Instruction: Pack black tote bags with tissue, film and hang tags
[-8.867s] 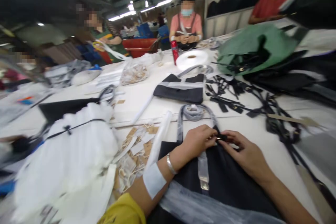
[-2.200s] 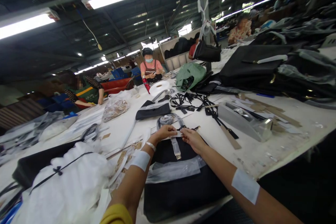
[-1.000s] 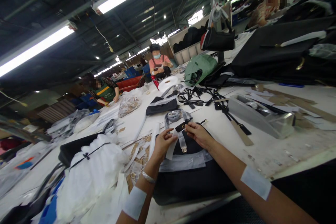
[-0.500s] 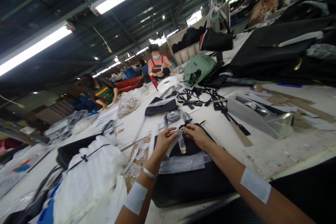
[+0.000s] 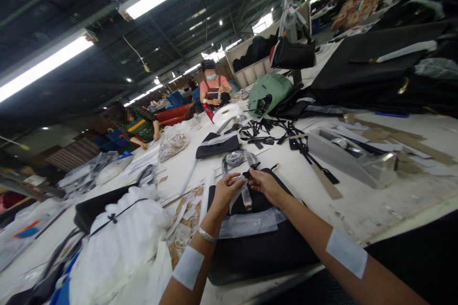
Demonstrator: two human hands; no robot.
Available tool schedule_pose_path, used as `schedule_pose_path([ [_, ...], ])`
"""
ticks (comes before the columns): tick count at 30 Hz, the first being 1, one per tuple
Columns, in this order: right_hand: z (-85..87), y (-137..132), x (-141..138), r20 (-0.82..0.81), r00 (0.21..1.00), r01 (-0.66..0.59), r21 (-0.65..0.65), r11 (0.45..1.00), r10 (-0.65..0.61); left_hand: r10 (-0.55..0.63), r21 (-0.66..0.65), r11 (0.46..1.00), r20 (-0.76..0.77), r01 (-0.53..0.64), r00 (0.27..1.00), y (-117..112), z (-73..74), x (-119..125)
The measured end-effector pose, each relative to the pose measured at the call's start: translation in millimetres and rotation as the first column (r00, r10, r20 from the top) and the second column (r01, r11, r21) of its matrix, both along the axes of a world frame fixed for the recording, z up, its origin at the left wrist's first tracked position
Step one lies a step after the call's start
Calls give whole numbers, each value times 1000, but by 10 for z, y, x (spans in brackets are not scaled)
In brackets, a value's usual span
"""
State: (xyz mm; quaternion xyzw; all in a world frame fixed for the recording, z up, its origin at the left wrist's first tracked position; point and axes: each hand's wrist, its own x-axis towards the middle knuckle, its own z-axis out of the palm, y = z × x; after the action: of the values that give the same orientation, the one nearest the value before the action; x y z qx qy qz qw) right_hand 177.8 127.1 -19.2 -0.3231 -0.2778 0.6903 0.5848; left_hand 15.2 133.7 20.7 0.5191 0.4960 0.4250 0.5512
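Observation:
A black bag (image 5: 263, 257) lies on the table in front of me, with a strip of clear film (image 5: 250, 225) across it. Above its upper part, my left hand (image 5: 229, 188) is closed in a pinch at one side of a small black strap (image 5: 255, 167). My right hand (image 5: 266, 185) pinches the same strap from the other side, and the fingertips of both hands nearly meet. Below them hangs a film-wrapped strap end (image 5: 246, 196) with a gold-coloured metal fitting (image 5: 247, 207). My fingers partly hide the held piece.
A tape dispenser (image 5: 352, 155) and loose black straps (image 5: 263, 133) lie to the right and beyond. White wrapped material (image 5: 118, 243) is piled on the left. A black pouch (image 5: 218, 145), a tape roll (image 5: 226, 113) and stacked black bags (image 5: 379, 66) lie farther off. Co-workers sit across the table.
My hands have come slightly closer together at the strap. My right fingers have curled further, and the metal ring seen between them before is now covered. The view has shifted slightly.

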Motion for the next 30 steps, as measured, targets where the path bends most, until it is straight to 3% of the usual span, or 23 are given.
schedule_pose_path([
  [4, -42, 66, 17, -89, 992, 82, -109, 991, -92, -10, 5, 1000, -50, 10, 999, 8, 15, 23],
  [14, -68, 55, -10, -46, 994, 97, -94, 991, -102, 14, 26, 1000, -161, -10, 987, 141, 40, 230],
  [24, -60, 133, 32, -160, 967, 152, -253, 955, -197, -34, 39, 998, -270, 46, 962, 202, 105, 360],
  [30, -40, 112, 20, -153, 969, 149, -261, 954, -193, -26, 42, 998, -241, 37, 970, 349, 35, 476],
])
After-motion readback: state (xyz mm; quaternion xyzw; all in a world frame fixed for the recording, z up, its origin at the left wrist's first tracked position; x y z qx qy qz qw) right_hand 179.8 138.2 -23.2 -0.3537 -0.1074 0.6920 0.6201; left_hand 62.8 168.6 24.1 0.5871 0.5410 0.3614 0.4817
